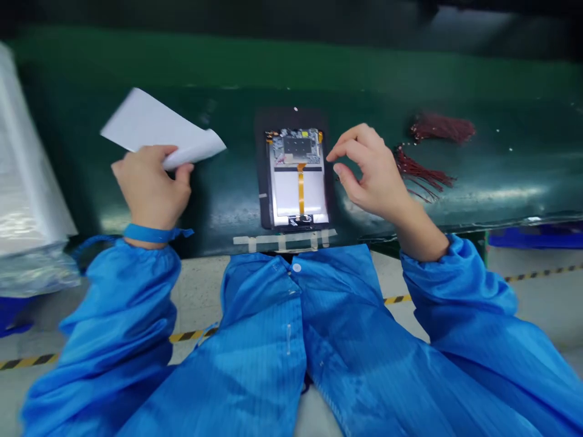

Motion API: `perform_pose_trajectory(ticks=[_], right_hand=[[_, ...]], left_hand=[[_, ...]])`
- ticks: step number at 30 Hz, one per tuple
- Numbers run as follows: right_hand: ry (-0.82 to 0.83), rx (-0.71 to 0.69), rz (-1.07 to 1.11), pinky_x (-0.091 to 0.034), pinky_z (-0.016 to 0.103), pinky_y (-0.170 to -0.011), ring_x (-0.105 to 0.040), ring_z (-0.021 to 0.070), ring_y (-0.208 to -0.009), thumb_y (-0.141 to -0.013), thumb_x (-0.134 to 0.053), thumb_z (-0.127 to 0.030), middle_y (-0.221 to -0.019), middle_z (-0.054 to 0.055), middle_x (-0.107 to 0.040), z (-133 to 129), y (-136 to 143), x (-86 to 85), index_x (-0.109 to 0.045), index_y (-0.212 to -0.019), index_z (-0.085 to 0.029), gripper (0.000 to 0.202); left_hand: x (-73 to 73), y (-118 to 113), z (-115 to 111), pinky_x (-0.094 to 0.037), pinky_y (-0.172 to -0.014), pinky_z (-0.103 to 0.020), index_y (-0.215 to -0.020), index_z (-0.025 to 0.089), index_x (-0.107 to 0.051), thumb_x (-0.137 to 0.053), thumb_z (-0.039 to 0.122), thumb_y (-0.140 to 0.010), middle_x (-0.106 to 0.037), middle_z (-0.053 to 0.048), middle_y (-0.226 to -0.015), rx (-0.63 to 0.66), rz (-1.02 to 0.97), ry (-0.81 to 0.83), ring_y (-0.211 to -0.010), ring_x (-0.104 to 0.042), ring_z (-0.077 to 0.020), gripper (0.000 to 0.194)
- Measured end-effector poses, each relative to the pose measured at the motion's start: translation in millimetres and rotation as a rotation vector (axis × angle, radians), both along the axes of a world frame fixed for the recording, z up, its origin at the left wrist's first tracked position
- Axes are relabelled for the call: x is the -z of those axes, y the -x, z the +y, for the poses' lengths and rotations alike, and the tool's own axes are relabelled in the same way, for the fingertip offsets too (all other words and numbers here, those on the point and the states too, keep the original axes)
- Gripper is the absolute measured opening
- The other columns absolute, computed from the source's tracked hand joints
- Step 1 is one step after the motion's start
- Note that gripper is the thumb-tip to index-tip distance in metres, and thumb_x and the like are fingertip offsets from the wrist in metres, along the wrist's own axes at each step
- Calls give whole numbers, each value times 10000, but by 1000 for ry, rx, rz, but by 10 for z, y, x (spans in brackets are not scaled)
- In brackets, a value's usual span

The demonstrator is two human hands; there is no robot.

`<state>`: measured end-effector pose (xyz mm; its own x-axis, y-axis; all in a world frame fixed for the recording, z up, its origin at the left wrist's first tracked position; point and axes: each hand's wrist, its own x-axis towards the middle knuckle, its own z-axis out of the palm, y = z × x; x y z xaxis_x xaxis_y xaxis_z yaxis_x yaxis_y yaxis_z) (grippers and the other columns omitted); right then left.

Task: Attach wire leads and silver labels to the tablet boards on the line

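Note:
A white paper sheet [157,124] is pinched in my left hand [152,185], its right end curled over near the fingers. A blue band circles that wrist. In front of me lies an opened tablet [300,185] with its circuit board at the top, a silvery battery area below and an orange flex strip down the middle. It rests on a dark pad [265,212]. Just off the tablet's upper right edge is my right hand [376,173], thumb apart from the bent fingers, with nothing visible between them.
To the right lie two bundles of dark red wires [441,127]. Pale tape strips [285,241] mark the front edge of the green table [218,212]. Plastic-wrapped material [31,164] stands at the far left. Small white specks dot the surface.

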<state>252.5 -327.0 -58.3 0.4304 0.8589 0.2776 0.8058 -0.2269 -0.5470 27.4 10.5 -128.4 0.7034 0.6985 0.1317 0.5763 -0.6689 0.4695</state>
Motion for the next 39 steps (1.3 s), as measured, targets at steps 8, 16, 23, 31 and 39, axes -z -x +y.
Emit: perform_pose_trajectory(ticks=[8,16,23,31,39], right_hand=[[-204,-160,484,-498,471,-1029,-595,295,-1209,-974,-646,-440,-1328,157,-645,1045,787,210,-518,-1319,-208,435],[-303,-213,963,-576,367,-804,-688,223,-878,-970,-650,-540,-1074,53,-733,1344,1190,313,-351,-1456,-267,633],[-273,-376,596,-573,487,-966,-693,285,-1077,-1021,-581,-321,-1164,97,-719,887,1667,424,-355,-1549,-317,574],[-287,-246,424,-456,582,-1163,-508,367,-1408,-1000,-604,-433,-1529,174,-518,1329,1530,-146,-414,-1513,-240,581],[-250,-372,545,-558,449,-1047,-612,297,-1306,-1030,-581,-342,-1456,128,-611,1348,1503,-91,-512,-1441,-247,427]], left_hand=[[-296,467,-605,-462,-1069,-578,-1376,250,-639,-666,239,-952,-700,-106,-1344,302,-382,-472,-1263,-616,-347,424],[-326,851,-930,-345,-1244,-678,-1702,373,-74,-549,744,-955,-133,-156,-1795,172,-623,453,-1649,-205,-411,960],[-626,1064,-667,-539,-1115,-606,-1632,319,-290,-759,494,-912,-606,-206,-1517,-29,-666,1369,-1430,-588,-367,877],[-557,1109,-1201,-572,-1156,-503,-1674,445,-264,-582,321,-1045,-251,-17,-1780,82,-625,123,-1552,-438,-367,716],[-724,1086,-969,-637,-1048,-542,-1690,471,-88,-713,503,-963,-341,-95,-1743,104,-817,730,-1360,-642,-369,960]])
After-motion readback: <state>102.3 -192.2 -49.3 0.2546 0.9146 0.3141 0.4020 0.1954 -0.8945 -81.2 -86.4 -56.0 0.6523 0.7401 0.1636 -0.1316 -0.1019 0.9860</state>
